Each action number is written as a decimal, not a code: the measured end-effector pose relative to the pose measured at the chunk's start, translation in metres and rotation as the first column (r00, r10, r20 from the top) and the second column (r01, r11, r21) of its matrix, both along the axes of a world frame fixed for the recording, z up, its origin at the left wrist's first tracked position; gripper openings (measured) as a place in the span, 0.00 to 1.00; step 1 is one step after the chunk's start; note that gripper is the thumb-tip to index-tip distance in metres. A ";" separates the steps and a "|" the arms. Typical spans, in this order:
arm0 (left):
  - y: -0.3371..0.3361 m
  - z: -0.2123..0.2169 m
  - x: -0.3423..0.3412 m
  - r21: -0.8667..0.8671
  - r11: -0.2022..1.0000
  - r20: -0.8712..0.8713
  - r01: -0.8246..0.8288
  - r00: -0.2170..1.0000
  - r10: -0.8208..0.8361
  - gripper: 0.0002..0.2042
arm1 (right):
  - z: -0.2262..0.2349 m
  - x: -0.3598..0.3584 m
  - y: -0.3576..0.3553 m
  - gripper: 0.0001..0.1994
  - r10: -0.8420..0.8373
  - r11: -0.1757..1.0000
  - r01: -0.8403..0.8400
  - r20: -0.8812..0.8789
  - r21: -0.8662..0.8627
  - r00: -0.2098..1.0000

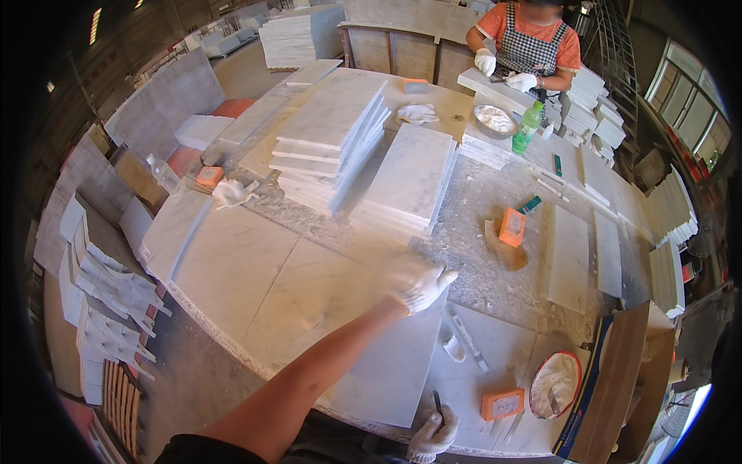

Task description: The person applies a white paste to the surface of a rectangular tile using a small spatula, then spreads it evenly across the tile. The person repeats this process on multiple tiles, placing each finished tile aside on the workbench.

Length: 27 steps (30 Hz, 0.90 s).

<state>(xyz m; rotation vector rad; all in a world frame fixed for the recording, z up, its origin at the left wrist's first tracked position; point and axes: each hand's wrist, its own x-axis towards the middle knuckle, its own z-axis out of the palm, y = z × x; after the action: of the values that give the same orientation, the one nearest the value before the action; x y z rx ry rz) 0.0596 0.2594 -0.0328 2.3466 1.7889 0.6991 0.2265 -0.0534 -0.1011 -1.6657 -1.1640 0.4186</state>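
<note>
Marble slab (309, 309) under hands, left (421, 284) spread flat, right (433, 433) gripping its near edge

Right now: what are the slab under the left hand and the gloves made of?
Slab: looks like marble, white with faint grey veins, matte and dusty. Left hand and right hand gloves: probably knitted cotton, white with a visible weave, though blurred.
</note>
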 end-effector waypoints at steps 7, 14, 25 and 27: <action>-0.001 -0.001 0.001 -0.037 0.999 0.068 0.014 0.998 -0.011 0.22 | 0.015 0.007 -0.002 0.15 0.108 0.994 -0.108 0.093 -0.009 0.990; -0.001 0.015 0.003 -0.332 0.943 0.068 -0.013 0.997 0.038 0.24 | 0.068 0.015 0.026 0.28 0.156 0.983 -0.186 -0.566 0.005 0.810; -0.007 0.029 0.008 -0.310 0.947 -0.091 -0.088 0.994 0.063 0.26 | 0.096 0.030 0.028 0.14 0.107 0.895 -0.364 -0.668 -0.257 0.736; -0.007 0.032 0.009 -0.338 0.936 -0.089 -0.097 0.993 0.071 0.26 | 0.083 0.038 0.023 0.15 0.123 0.897 -0.367 -0.656 -0.249 0.745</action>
<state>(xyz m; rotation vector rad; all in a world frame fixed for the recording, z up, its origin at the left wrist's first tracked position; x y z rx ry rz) 0.0685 0.2526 -0.0007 2.1012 1.8738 0.2786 0.2649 -0.0305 -0.0183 -1.4781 -0.8178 1.3322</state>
